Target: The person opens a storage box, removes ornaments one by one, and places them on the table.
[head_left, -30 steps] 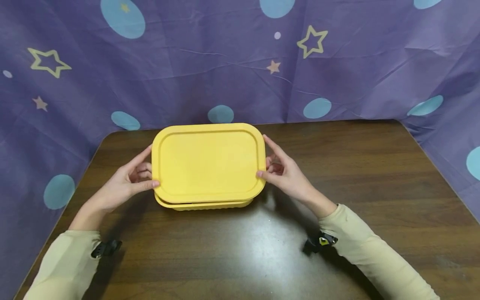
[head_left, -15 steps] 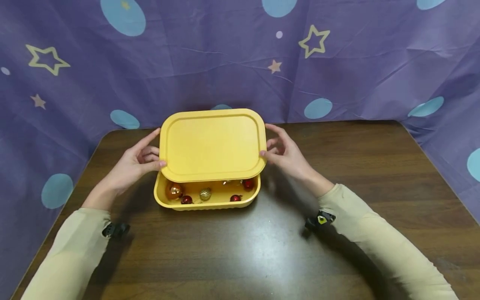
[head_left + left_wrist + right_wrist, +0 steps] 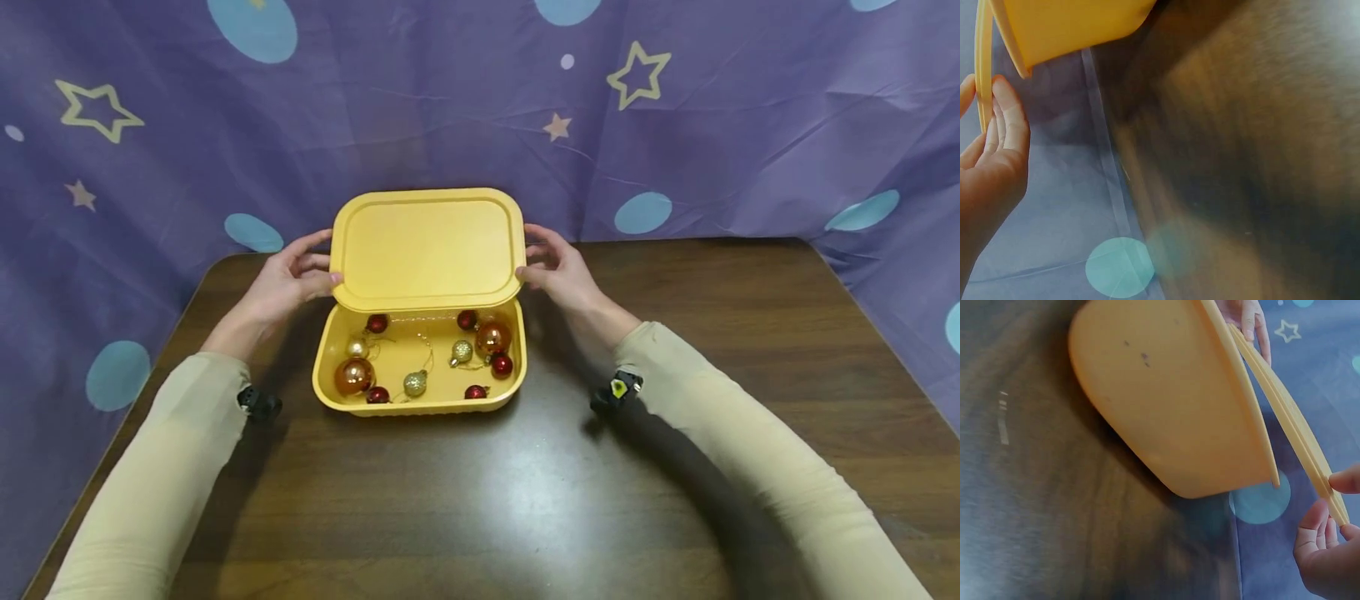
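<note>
A yellow rectangular lid (image 3: 427, 248) with rounded corners is raised over the back part of a yellow box (image 3: 420, 408). My left hand (image 3: 288, 279) pinches its left end, thumb on top and fingers beneath. At the opposite end my right hand (image 3: 562, 271) grips it the same way. Inside the box lie Christmas baubles: large copper ones (image 3: 354, 376), small dark red ones (image 3: 501, 365) and gold ones (image 3: 415, 383) with thread loops. The right wrist view shows the lid (image 3: 1294, 425) edge-on, tilted and apart from the box's rim. The box's back wall is partly hidden by the lid.
The box stands on a brown wooden table (image 3: 675, 333), toward its back left. Behind the table hangs a purple curtain (image 3: 465, 100) with stars and blue dots. A small black device (image 3: 618, 390) is strapped at the right wrist.
Both hands have lifted the lid off the box and moved it back, away from the person. The baubles inside, hidden a second ago, now show.
</note>
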A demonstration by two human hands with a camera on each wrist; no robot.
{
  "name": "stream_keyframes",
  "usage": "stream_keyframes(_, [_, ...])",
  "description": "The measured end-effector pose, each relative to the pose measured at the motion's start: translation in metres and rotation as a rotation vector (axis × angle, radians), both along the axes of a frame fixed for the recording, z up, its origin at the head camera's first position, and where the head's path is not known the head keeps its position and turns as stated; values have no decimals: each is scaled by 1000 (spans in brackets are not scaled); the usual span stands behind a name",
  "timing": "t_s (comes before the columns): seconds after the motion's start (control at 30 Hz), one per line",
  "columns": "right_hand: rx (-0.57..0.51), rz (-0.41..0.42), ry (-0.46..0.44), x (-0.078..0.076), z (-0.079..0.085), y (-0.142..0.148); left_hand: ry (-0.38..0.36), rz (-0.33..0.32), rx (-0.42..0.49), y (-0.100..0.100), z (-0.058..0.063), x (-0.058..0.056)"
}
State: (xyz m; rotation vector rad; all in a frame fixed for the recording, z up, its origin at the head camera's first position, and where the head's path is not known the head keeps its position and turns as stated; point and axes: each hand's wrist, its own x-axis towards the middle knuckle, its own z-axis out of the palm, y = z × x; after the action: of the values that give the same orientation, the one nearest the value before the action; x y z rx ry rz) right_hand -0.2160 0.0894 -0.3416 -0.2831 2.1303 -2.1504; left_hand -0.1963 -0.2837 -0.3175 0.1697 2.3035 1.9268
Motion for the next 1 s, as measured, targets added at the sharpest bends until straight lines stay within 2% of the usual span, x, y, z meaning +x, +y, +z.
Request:
stream_keyframes(0.23, [-46,-48,-55,-17,1,-1,-59,-9,-19,2,6,-20])
stream_keyframes(0.47, [-124,-62,-129,-25,-5,-1,-139,-51,-48,1,2,-30])
stream_keyframes(0.67, [-164,-39,-174,-29,-10,-4,-157,-68,-95,0,-3,-34])
stream_keyframes(0.87, [-148,-30,-211,-32,-11,-5,-175,-59,-75,0,-5,-37])
stream_keyframes(1.0, [-176,14,-266,-29,-11,-4,-199,-75,-60,0,-8,-35])
